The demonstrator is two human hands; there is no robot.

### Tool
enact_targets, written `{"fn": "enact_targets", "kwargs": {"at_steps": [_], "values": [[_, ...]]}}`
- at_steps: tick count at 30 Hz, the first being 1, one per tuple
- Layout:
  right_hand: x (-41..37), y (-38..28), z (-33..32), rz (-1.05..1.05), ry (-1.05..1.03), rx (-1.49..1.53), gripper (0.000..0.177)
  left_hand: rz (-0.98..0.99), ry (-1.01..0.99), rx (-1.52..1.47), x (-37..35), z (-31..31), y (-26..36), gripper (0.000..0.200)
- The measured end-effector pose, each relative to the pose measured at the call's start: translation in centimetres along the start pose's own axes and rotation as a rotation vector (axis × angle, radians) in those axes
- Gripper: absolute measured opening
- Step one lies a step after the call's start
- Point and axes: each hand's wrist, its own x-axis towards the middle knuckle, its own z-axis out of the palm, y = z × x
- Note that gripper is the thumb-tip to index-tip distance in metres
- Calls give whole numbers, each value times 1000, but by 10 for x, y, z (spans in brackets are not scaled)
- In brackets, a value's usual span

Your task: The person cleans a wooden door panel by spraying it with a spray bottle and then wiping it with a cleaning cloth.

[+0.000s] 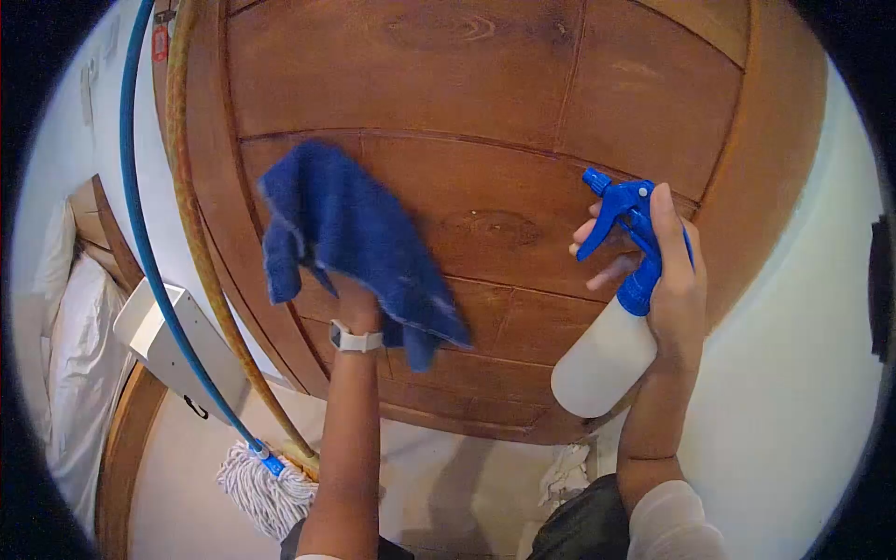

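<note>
A blue cloth (350, 219) drapes over my left hand (356, 306) in front of the brown wooden door (485, 224). It hides the fingers, and its lower corner hangs down to the right. A pale watch (356, 337) is on that wrist. My right hand (674, 266) is closed around the neck of a white spray bottle (605, 359) with a blue trigger head (627, 210). The bottle is tilted, its nozzle pointing up and left, towards the door. Some fingers show behind the trigger.
A mop (269, 490) with a blue handle (140, 205) and a second, brownish pole (191, 187) lean at the left. Behind them are a white box (173, 341) and white pillows (84, 355). A crumpled white cloth (566, 474) lies below the door, and a pale wall (793, 392) runs along the right.
</note>
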Motion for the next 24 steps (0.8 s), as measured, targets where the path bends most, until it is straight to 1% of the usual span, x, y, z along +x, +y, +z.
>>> {"fn": "enact_targets", "kwargs": {"at_steps": [3,5,7,10,14,17,18,21,24], "values": [[1,3,-4,-18,-20,14,60,-203,73,0,-16,-13,-51,65],[2,5,-7,-9,-26,-9,61,-299,116,-1,-20,-19,-71,65],[3,7,-9,-4,-27,-20,61,-348,126,-15,-28,-16,-75,65],[5,12,-12,-12,-25,-37,62,-359,92,-47,-46,-2,-64,64],[10,17,-9,-39,-36,-65,66,-281,-46,-150,-71,25,-17,64],[12,18,-3,-52,-33,-55,67,-151,-189,-276,-80,47,37,64],[13,19,-2,-55,-29,-49,67,-86,-239,-325,-86,56,61,64],[14,20,1,-44,-35,49,59,130,-355,-366,-100,70,113,64],[13,23,6,-24,-25,18,60,347,-441,-301,-122,68,134,64]]}}
